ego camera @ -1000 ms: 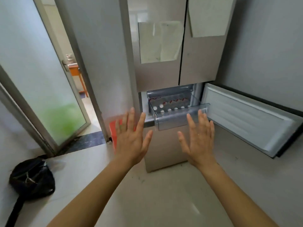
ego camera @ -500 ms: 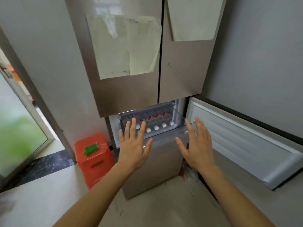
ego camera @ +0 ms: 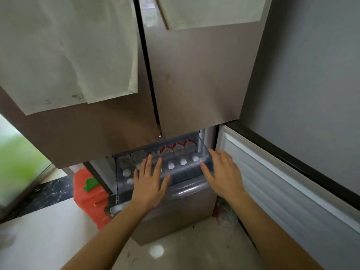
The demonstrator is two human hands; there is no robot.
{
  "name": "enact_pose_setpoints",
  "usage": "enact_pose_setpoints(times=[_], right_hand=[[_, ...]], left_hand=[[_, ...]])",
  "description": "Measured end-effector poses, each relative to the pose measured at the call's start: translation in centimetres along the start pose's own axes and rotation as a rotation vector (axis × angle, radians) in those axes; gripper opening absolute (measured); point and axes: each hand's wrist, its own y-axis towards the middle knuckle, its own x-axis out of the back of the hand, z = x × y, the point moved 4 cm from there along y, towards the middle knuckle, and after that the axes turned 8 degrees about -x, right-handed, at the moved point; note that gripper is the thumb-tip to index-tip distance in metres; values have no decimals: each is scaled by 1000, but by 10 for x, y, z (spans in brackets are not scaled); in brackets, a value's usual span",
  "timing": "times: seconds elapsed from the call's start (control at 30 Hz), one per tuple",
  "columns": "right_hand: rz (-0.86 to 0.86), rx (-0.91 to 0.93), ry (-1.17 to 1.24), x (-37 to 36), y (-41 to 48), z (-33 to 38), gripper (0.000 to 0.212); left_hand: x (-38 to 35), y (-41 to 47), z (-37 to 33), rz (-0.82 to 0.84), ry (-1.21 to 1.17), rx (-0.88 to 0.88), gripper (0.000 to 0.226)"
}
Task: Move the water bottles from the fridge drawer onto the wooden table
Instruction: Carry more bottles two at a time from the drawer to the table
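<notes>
A clear plastic fridge drawer (ego camera: pixel 187 170) is pulled out below the two upper fridge doors. Several water bottles (ego camera: pixel 183 152) with white caps and red-and-white labels stand upright inside it. My left hand (ego camera: pixel 149 182) is stretched out flat with spread fingers in front of the drawer's left half, hiding some bottles. My right hand (ego camera: pixel 222 174) reaches with straight fingers toward the drawer's right front corner. Both hands hold nothing. No wooden table is in view.
The lower fridge door (ego camera: pixel 282 182) stands swung open on the right, next to my right arm. A red plastic stool (ego camera: pixel 89 197) with a green patch stands on the floor left of the fridge. Paper sheets (ego camera: pixel 68 55) hang on the upper doors. A glass door is at far left.
I have stepped closer to the fridge, and the drawer now fills the middle of the view. Both hands have moved forward to the drawer's front, still flat and holding nothing.
</notes>
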Motion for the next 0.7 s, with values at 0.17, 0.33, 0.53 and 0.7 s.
enact_pose_setpoints(times=[0.17, 0.33, 0.53, 0.7], right_hand=[[148, 162, -44, -18, 64, -14, 50], [334, 258, -74, -50, 97, -17, 40], [637, 318, -53, -104, 117, -3, 44], [753, 243, -8, -147, 134, 18, 44]], left_hand=[[-33, 32, -9, 118, 2, 174, 73], [-64, 48, -2, 296, -48, 279, 63], [-93, 80, 35, 469, -105, 273, 59], [-111, 110, 62, 519, -68, 247, 61]])
